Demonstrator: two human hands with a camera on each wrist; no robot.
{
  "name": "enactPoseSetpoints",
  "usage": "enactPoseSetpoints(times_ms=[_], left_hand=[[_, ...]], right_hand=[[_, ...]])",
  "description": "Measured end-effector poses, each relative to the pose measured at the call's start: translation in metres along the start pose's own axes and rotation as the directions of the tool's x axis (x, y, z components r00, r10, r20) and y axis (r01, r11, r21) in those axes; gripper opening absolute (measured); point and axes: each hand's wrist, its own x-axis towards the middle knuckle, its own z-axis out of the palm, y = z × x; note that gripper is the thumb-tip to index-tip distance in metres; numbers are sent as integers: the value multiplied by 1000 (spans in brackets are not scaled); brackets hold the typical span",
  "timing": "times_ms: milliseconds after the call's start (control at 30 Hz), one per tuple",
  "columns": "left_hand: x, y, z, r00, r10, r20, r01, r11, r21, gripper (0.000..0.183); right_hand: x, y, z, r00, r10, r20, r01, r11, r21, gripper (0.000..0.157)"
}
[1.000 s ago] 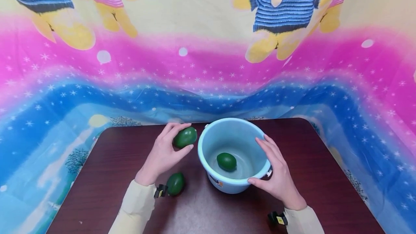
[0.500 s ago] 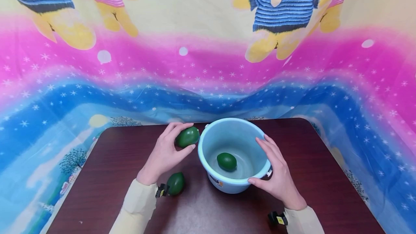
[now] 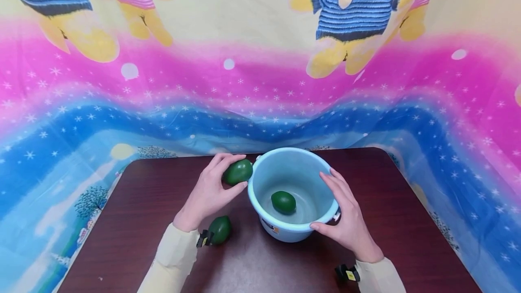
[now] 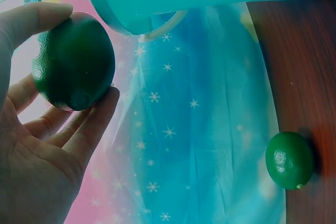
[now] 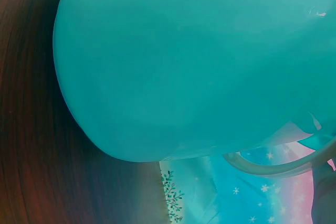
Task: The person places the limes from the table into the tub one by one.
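My left hand [image 3: 208, 193] holds a green lime [image 3: 239, 172] between thumb and fingers, right at the left rim of a light blue bucket [image 3: 286, 234]. The left wrist view shows the same lime [image 4: 76, 64] lifted above table height, thumb on one side and fingertips on the other. On the bucket's right side my right hand [image 3: 351, 220] grips the rim, thumb at the front and fingers over the edge. Inside, a second lime [image 3: 283, 202] lies on the bottom. A third lime [image 3: 220, 229] rests on the table beside my left wrist. Only the bucket's wall [image 5: 184, 77] fills most of the right wrist view.
The bucket stands upright on a dark red-brown wooden table [image 3: 390, 202]. Its pale handle [image 5: 278, 169] hangs at the side. A patterned cloth [image 3: 260, 85] with bears and snowflakes hangs behind the table and along its sides.
My left hand has moved slightly right with its lime, up to the bucket's rim. The right hand, the bucket and the other limes stay in place.
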Motion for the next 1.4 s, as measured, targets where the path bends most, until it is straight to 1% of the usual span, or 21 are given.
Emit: enactPoseSetpoints(times_ms=[600, 1033, 1400], left_hand=[[2, 3, 2, 1000, 1, 6, -1, 1000, -22, 65], [6, 9, 2, 1000, 31, -5, -31, 999, -27, 65], [7, 9, 4, 999, 41, -1, -41, 998, -39, 64]], right_hand=[[1, -1, 1, 1000, 8, 0, -8, 1000, -1, 110], [0, 0, 1, 1000, 14, 2, -14, 1000, -3, 110], [0, -1, 0, 1000, 22, 9, -22, 1000, -14, 111]])
